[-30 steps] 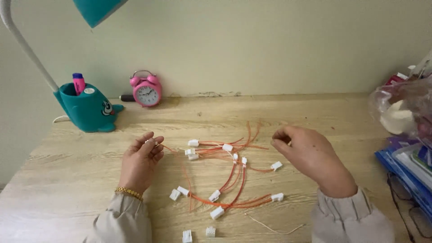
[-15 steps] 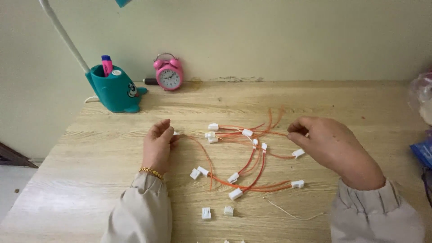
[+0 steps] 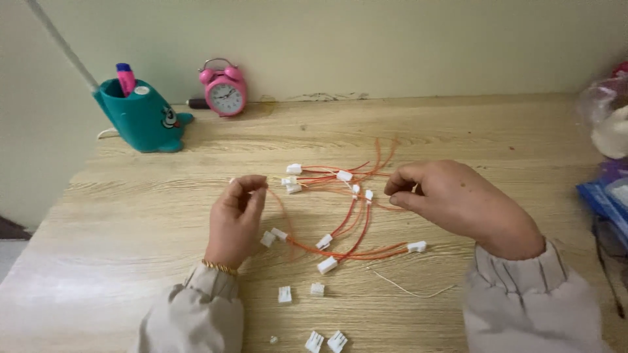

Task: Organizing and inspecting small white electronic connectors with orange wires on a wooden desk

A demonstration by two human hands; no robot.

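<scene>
Pinching a thin orange wire, the left hand (image 3: 237, 219) and the right hand (image 3: 451, 199) hover above the pale wooden desk (image 3: 131, 216), fingers closed on its ends. The tangle of orange wires with small white plastic connectors (image 3: 340, 216) lies between them. Loose white connectors (image 3: 314, 291) lie nearer the person. A teal whale-shaped pen holder (image 3: 144, 117) and a pink twin-bell alarm clock (image 3: 224, 91) stand by the wall.
</scene>
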